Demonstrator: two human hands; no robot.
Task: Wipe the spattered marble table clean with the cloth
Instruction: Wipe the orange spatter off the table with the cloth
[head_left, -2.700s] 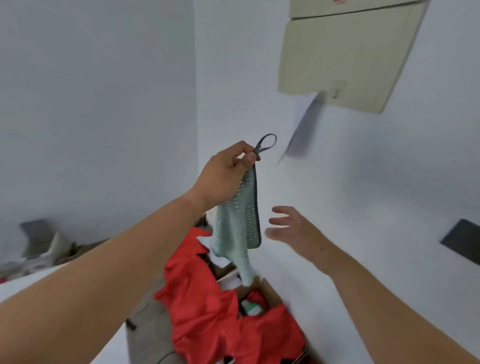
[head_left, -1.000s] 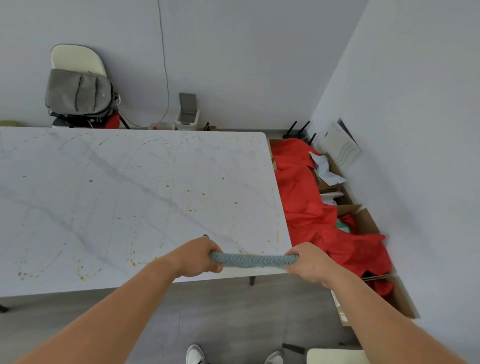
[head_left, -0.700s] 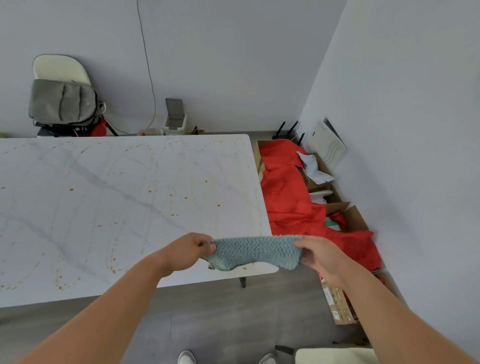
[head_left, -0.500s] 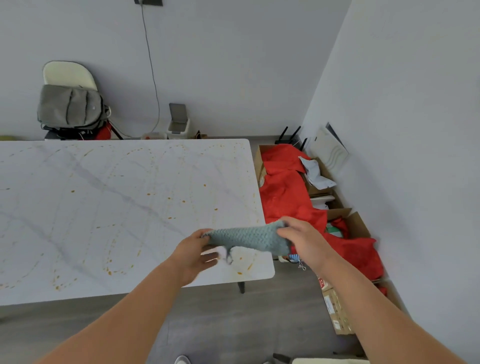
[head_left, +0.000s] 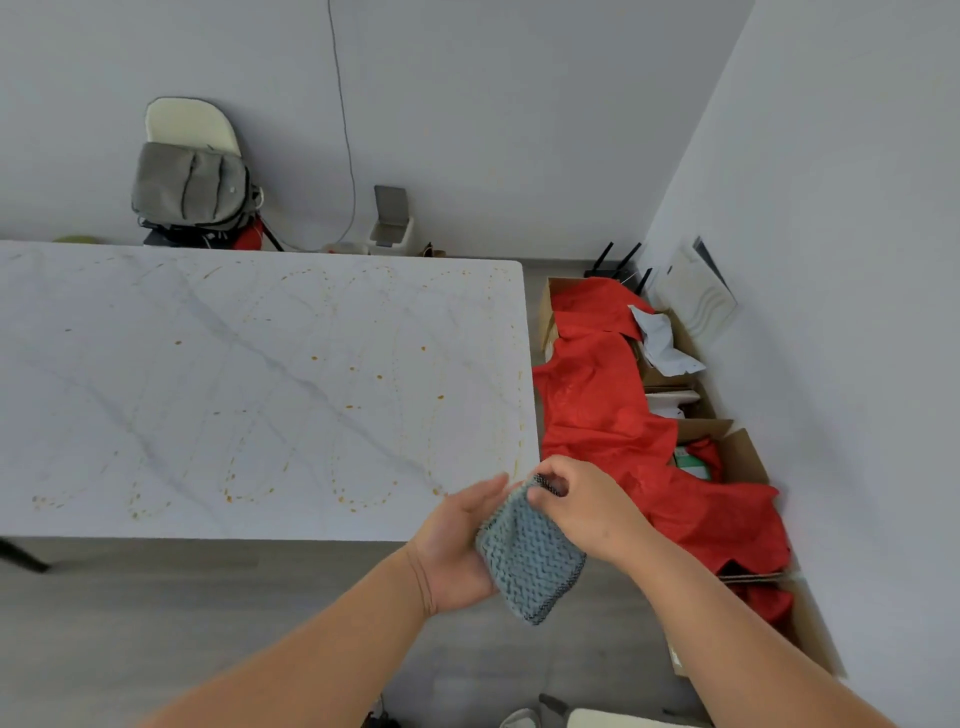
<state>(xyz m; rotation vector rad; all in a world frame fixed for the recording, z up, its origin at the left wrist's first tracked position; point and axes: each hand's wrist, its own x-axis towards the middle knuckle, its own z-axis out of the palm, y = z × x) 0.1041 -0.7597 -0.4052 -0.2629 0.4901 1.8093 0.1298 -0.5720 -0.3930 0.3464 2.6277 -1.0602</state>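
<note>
Head view: folded grey-green cloth (head_left: 530, 556) held off the near right corner of the marble table (head_left: 208, 374), not touching it. Left hand (head_left: 457, 545) cups the cloth from beneath, fingers loosely bent around it. Right hand (head_left: 587, 504) pinches the cloth's top edge. Orange-brown spatter trails (head_left: 353, 369) loop across the tabletop.
</note>
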